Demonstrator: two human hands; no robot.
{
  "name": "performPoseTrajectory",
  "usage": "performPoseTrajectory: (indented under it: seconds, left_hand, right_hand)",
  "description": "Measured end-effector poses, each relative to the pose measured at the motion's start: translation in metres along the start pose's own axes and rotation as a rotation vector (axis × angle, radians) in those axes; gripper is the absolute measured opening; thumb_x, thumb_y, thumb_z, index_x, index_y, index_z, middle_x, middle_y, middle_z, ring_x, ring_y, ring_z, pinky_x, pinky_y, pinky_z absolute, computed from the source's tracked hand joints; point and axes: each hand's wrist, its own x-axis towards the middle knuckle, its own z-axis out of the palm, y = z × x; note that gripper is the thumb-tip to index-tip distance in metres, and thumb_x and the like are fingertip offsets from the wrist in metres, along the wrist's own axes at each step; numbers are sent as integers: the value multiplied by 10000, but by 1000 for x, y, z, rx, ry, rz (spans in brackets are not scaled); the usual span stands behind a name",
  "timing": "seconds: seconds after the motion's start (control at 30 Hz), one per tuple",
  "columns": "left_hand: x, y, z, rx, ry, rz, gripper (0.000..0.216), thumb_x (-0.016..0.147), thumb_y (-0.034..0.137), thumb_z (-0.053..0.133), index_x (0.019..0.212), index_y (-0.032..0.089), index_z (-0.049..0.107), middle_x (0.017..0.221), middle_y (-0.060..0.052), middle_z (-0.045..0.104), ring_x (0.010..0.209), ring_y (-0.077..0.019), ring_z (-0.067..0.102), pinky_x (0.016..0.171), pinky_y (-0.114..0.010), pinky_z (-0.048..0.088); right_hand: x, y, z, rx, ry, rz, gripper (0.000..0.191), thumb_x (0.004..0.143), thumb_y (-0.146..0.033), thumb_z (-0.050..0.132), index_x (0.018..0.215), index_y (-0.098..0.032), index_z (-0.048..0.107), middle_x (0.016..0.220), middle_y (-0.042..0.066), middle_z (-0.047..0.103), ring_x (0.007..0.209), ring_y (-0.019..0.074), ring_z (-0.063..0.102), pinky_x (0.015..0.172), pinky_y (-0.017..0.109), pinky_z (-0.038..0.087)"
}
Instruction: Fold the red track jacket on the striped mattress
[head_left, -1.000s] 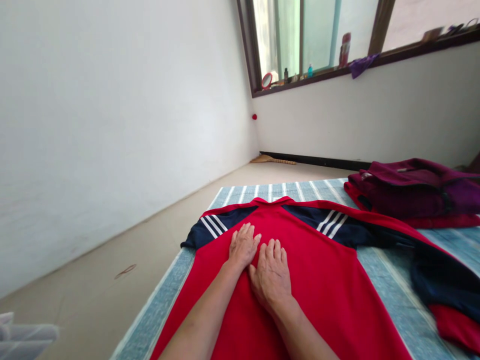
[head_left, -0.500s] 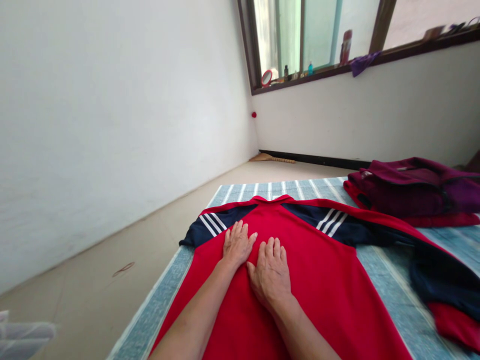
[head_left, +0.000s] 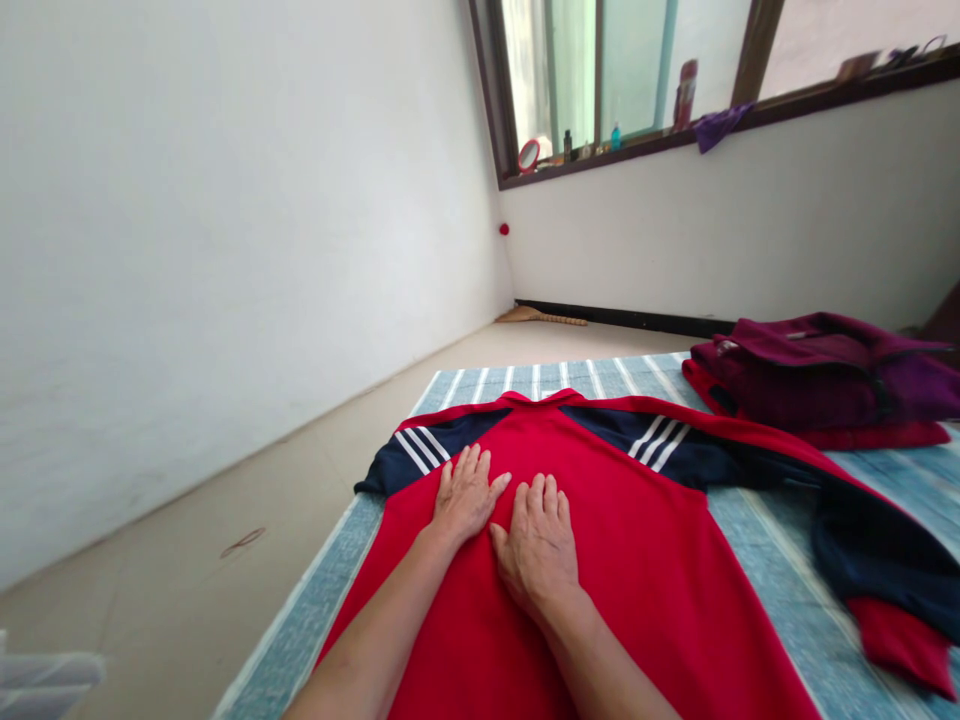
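A red jacket [head_left: 630, 560] with navy shoulders and white stripes lies spread out on a blue striped cloth [head_left: 315, 610], its collar at the far end. Flat on its upper middle rests my left hand [head_left: 465, 492], fingers stretched out. My right hand [head_left: 538, 540] lies just beside it, also flat, palm down on the red fabric. The jacket's right-hand sleeve [head_left: 862, 530] reaches out across the cloth and ends in a red cuff. On the left, the other sleeve shows only its upper part; the rest is out of sight.
Folded maroon and red clothes [head_left: 817, 375] are piled at the cloth's far right. A white wall [head_left: 225, 250] stands to the left beyond the tiled floor [head_left: 225, 490]. A broom [head_left: 544, 316] lies in the far corner. Bottles and a round mirror [head_left: 529, 155] line the window sill.
My left hand has shifted slightly left and toward me on the jacket. My right hand keeps nearly the same place. The whole view has moved a little.
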Motion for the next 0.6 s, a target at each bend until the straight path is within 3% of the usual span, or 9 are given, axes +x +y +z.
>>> performPoseTrajectory:
  seconds: [0.1, 0.23, 0.37, 0.6]
  left_hand:
    - [-4, -2, 2, 18, 72, 6, 553, 921, 484, 317, 1352, 149, 411, 1469, -126, 317, 1379, -237, 213, 1110, -449, 178]
    - [-7, -9, 8, -6, 69, 12, 523, 918, 463, 339, 1338, 163, 425, 1457, -109, 349, 1365, -232, 258, 1095, -448, 226]
    - [-10, -7, 12, 27, 218, 53, 448, 914, 421, 365, 1271, 189, 504, 1375, -112, 473, 1313, -242, 360, 1092, -450, 234]
    - [-16, 1, 5, 109, 294, -9, 418, 901, 406, 400, 1183, 146, 566, 1281, -148, 544, 1175, -305, 475, 964, -451, 375]
  right_hand:
    - [0, 0, 0, 8, 1, 3, 630, 860, -399, 467, 1344, 3, 425, 1409, 265, 338, 1341, 370, 212, 1067, 469, 158]
    - [1, 0, 1, 16, 6, 3, 626, 853, -391, 483, 1334, 7, 435, 1409, 271, 334, 1340, 365, 219, 1066, 474, 155]
    - [1, 0, 3, 7, 18, 0, 611, 863, -392, 465, 1329, 3, 444, 1404, 267, 345, 1340, 365, 217, 1065, 475, 155]
    - [1, 1, 3, 10, 26, -1, 610, 861, -391, 468, 1324, 5, 451, 1394, 271, 358, 1336, 374, 220, 1069, 465, 150]
